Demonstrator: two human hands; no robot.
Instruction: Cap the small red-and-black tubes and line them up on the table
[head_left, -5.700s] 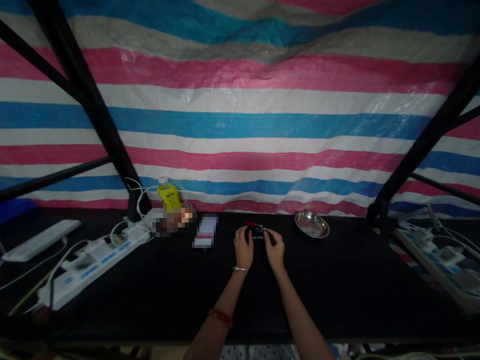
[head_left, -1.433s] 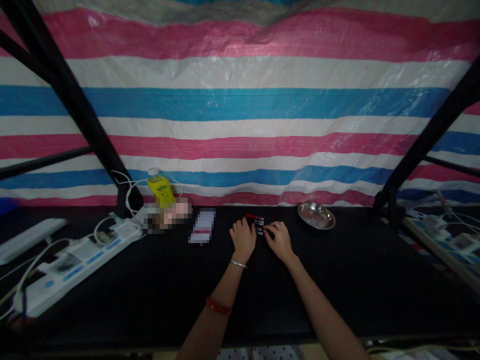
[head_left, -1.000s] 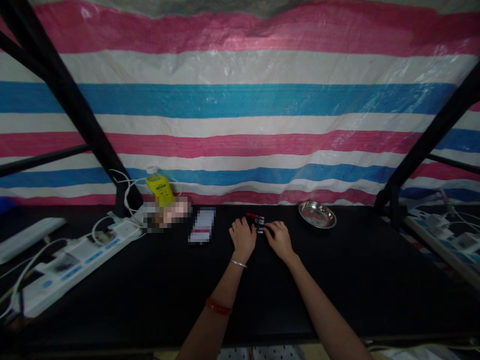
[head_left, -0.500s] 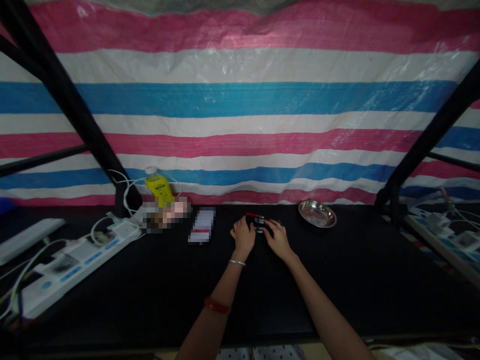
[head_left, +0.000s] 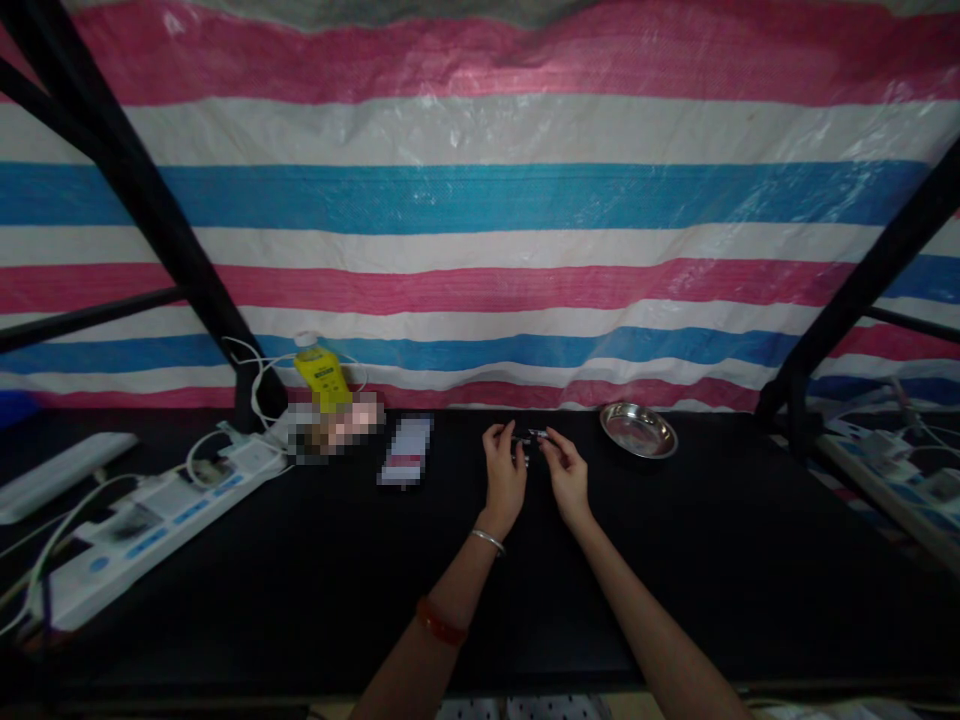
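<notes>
Near the middle of the black table, my left hand [head_left: 505, 474] curves its fingers around the left side of some small dark markers [head_left: 523, 446] with white print. Its fingers look closed on one of them, though the darkness hides the exact hold. Facing it, my right hand [head_left: 568, 474] pinches the right end of a dark marker [head_left: 537, 434] between thumb and fingertips. The markers lie between the two hands, partly covered by the fingers.
A round metal dish [head_left: 638, 431] sits to the right. On the left are a phone [head_left: 406, 451], a yellow bottle [head_left: 324, 376], a blurred-out item [head_left: 346, 428] and a white power strip [head_left: 157, 535] with cables. Black frame bars [head_left: 142, 200] slant at both sides.
Both hands have shifted slightly right. The red marker seen under the left fingers no longer shows, and the right fingers have gone from lying over the markers to a pinch.
</notes>
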